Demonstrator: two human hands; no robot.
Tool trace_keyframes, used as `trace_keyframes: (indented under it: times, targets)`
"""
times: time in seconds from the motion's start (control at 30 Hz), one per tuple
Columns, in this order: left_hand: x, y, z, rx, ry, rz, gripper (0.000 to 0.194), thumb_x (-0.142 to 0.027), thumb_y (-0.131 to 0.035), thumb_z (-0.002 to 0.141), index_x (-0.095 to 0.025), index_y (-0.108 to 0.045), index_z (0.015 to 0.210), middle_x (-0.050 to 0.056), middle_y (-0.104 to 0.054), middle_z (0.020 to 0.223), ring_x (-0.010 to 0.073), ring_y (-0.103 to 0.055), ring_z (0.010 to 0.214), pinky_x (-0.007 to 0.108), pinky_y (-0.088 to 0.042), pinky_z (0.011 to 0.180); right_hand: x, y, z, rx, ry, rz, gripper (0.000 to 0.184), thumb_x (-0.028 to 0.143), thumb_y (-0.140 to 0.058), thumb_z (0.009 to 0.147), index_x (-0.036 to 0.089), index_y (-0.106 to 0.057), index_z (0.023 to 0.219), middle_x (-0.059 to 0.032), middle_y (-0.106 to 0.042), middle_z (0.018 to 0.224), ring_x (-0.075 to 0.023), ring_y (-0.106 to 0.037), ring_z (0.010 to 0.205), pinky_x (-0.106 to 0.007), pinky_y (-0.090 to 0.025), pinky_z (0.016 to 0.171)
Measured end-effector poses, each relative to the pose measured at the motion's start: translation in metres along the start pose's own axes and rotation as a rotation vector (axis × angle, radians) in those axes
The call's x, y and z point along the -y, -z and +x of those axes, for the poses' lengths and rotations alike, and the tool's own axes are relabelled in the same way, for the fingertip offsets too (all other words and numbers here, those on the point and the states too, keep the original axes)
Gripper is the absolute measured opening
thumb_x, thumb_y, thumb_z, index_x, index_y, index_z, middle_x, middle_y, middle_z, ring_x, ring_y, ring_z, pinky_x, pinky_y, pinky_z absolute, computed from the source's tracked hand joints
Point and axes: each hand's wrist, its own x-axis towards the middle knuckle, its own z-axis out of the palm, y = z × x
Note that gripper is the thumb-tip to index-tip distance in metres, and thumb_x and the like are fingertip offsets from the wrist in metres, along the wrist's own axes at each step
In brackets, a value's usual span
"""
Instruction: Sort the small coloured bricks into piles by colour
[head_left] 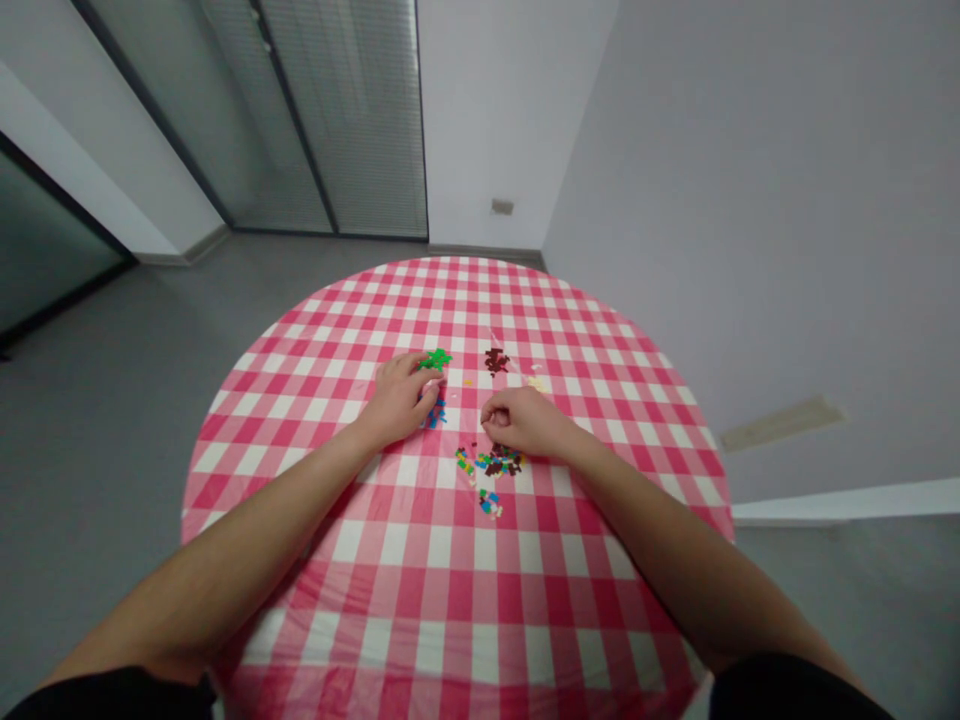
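My left hand (pixel 409 393) rests over the table with its fingers curved and apart. Its fingertips reach the edge of a pile of small green plastic pieces (pixel 438 358), and its thumb is above small blue pieces (pixel 436 413), partly covering them. My right hand (pixel 521 420) has thumb and fingers drawn together in a pinch; whatever is between them is hidden. Just below it lies a mixed heap of tiny brown, green, yellow, blue and white pieces (pixel 501 461). A dark brown pile (pixel 496 361) sits beyond the right hand, with cream pieces (pixel 537 383) partly behind it.
A red-and-white checked cloth (pixel 442 560) covers the round table. Closer to me is a small cluster of blue, green and white pieces (pixel 489 502). A yellow piece (pixel 468 382) lies between the hands. Beyond the table stand a wall (pixel 480 120) and glazed panels (pixel 360 120).
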Motion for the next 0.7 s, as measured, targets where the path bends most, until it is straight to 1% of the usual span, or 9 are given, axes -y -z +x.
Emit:
trace_keyframes:
  times: [0.1, 0.17, 0.23, 0.3, 0.43, 0.53, 0.7]
  targets:
    - [0.001, 0.000, 0.000, 0.016, 0.001, 0.000, 0.036, -0.036, -0.044, 0.100, -0.024, -0.074, 0.113, 0.010, -0.061, 0.135, 0.0305, -0.052, 0.129, 0.054, -0.039, 0.109, -0.017, 0.008, 0.003, -0.109, -0.091, -0.068, 0.022, 0.013, -0.060, 0.083, 0.017, -0.079, 0.093, -0.0064, -0.077, 0.091, -0.0182, -0.066, 0.079, -0.027, -0.044, 0.071]
    - [0.001, 0.000, -0.001, 0.020, 0.000, -0.003, 0.036, -0.037, -0.043, 0.100, -0.024, -0.074, 0.113, 0.011, -0.060, 0.135, 0.0307, -0.052, 0.129, 0.054, -0.039, 0.109, -0.027, 0.011, 0.005, -0.140, -0.156, -0.113, 0.024, 0.015, -0.058, 0.088, 0.017, -0.080, 0.098, -0.0081, -0.077, 0.098, -0.0203, -0.067, 0.084, -0.029, -0.045, 0.073]
    - [0.001, 0.000, -0.001, 0.022, 0.003, -0.008, 0.036, -0.037, -0.042, 0.100, -0.024, -0.074, 0.112, 0.011, -0.061, 0.134, 0.0307, -0.052, 0.129, 0.054, -0.039, 0.109, -0.033, 0.011, 0.006, -0.132, -0.184, -0.145, 0.027, 0.017, -0.056, 0.092, 0.017, -0.080, 0.103, -0.0094, -0.077, 0.103, -0.0222, -0.068, 0.090, -0.030, -0.047, 0.076]
    - [0.001, 0.000, -0.001, 0.026, 0.008, -0.015, 0.036, -0.036, -0.042, 0.100, -0.025, -0.074, 0.112, 0.010, -0.061, 0.134, 0.0307, -0.052, 0.129, 0.055, -0.039, 0.109, -0.035, 0.011, 0.007, -0.113, -0.177, -0.167, 0.029, 0.019, -0.053, 0.094, 0.018, -0.080, 0.107, -0.0098, -0.077, 0.107, -0.0236, -0.069, 0.095, -0.031, -0.048, 0.080]
    - [0.001, 0.000, -0.001, 0.038, 0.016, -0.026, 0.035, -0.035, -0.043, 0.099, -0.025, -0.074, 0.111, 0.010, -0.061, 0.134, 0.0312, -0.052, 0.129, 0.056, -0.039, 0.109, -0.035, 0.013, 0.004, -0.118, -0.170, -0.205, 0.033, 0.021, -0.052, 0.095, 0.018, -0.078, 0.115, -0.0101, -0.076, 0.112, -0.0248, -0.070, 0.097, -0.033, -0.050, 0.081]
    - [0.002, 0.001, 0.000, 0.046, 0.013, -0.028, 0.034, -0.034, -0.044, 0.099, -0.024, -0.074, 0.111, 0.011, -0.060, 0.134, 0.0316, -0.052, 0.129, 0.056, -0.039, 0.109, -0.035, 0.016, 0.000, -0.105, -0.175, -0.235, 0.035, 0.019, -0.052, 0.093, 0.020, -0.079, 0.116, -0.0096, -0.076, 0.113, -0.0257, -0.069, 0.099, -0.035, -0.051, 0.082]
    - [0.000, 0.001, -0.002, 0.028, -0.021, -0.039, 0.028, -0.029, -0.051, 0.095, -0.024, -0.074, 0.110, 0.011, -0.060, 0.136, 0.0313, -0.052, 0.129, 0.056, -0.039, 0.109, -0.036, 0.016, -0.003, -0.038, -0.143, -0.287, 0.034, 0.025, -0.049, 0.097, 0.024, -0.079, 0.114, -0.0104, -0.076, 0.111, -0.0264, -0.069, 0.095, -0.038, -0.052, 0.078]
